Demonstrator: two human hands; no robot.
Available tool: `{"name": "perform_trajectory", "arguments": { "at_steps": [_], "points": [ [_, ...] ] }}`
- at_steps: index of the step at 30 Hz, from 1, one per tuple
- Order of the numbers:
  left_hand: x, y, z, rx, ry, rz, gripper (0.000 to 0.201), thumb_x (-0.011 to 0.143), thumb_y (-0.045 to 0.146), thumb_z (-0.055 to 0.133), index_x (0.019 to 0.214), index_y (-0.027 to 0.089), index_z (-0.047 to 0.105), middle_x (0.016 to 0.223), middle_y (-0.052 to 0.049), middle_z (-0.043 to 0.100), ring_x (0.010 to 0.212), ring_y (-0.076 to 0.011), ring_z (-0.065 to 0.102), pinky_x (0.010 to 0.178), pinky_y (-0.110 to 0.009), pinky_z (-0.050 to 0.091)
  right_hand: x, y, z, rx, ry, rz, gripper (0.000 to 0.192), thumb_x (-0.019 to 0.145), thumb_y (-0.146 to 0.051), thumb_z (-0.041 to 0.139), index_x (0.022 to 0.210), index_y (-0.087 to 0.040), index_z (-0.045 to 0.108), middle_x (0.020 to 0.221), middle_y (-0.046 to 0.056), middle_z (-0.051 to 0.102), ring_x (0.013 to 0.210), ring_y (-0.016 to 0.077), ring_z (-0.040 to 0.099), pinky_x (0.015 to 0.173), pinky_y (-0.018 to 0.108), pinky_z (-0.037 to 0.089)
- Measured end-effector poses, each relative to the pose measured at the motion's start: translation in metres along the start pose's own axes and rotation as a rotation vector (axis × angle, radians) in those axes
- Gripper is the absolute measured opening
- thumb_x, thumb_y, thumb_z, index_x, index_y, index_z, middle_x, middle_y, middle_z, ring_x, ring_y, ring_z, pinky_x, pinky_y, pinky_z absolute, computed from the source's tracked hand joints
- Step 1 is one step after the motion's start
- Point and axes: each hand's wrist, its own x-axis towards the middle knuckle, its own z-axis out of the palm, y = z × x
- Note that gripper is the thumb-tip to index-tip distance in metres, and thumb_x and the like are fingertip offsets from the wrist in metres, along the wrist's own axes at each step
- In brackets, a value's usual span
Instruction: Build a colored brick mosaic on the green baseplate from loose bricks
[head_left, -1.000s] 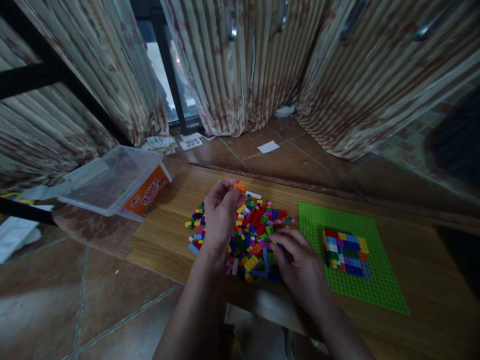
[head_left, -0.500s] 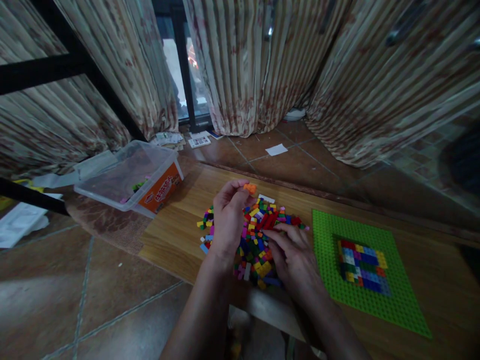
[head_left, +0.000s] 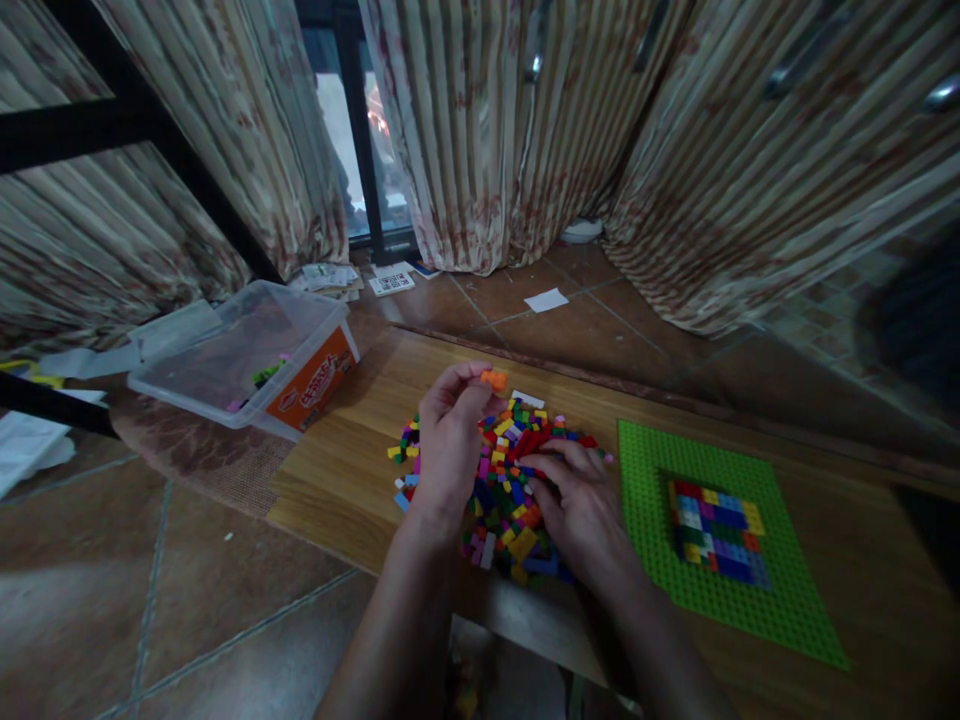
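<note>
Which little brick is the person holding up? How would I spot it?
Find the wooden board on the floor, with a heap of colourful bricks in its middle. The left hand rises over the far side of that heap. Pinched at its fingertips is an orange brick, the only one lifted clear of the pile.

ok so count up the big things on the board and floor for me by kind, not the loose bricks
Green baseplate: 1
Clear plastic tub: 1
Pile of mixed bricks: 1
Orange brick pinched in the left hand: 1
White paper scrap on the floor: 1
Total: 5
</note>
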Motion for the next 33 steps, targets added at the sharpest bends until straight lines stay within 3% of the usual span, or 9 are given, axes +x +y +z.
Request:
{"name": "perform_trajectory", "arguments": {
  "at_steps": [7,15,23,33],
  "points": [
    [-0.001,0.001,0.001,0.007,-0.002,-0.007,0.014,0.071,0.022,0.066,0.085,0.018,0.067,0.076,0.001,0.064,0.061,-0.0084,0.059,0.064,-0.022,0.047,0.0,0.004,0.003,0.02,0.052,0.0,0.019,0.091,-0.019,0.052,0.097,-0.024,0.07,0.106,0.006,0.065,0.1,0.0247,0.056,0.09,0.044,0.043],
    [0.0,0.0,0.0,0.003,-0.01,-0.002,0.014,0.072,0.02,0.065,0.085,0.018,0.068,0.074,0.001,0.063,0.061,-0.0083,0.058,0.064,-0.022,0.047,-0.004,0.008,-0.002,0.037,0.079,0.021,0.023,0.094,-0.02,0.046,0.099,-0.023,0.069,0.106,0.007,0.063,0.101,0.024,0.057,0.093,0.045,0.042],
    [-0.001,0.001,0.001,-0.012,-0.011,0.005,0.014,0.071,0.019,0.066,0.085,0.017,0.068,0.078,0.001,0.065,0.063,-0.0083,0.059,0.065,-0.021,0.048,-0.009,-0.004,-0.006,0.054,-0.054,-0.108,0.025,0.086,-0.022,0.059,0.109,-0.026,0.068,0.126,0.007,0.057,0.115,0.0278,0.05,0.098,0.051,0.041],
    [0.0,0.004,0.002,0.038,0.013,-0.017,0.016,0.068,0.016,0.066,0.084,0.016,0.069,0.081,0.0,0.066,0.064,-0.0086,0.059,0.064,-0.02,0.049,-0.004,-0.012,-0.007,0.019,-0.073,-0.034,0.021,0.081,-0.021,0.068,0.102,-0.023,0.067,0.126,0.008,0.058,0.114,0.0277,0.049,0.096,0.049,0.044]
  ]
}}
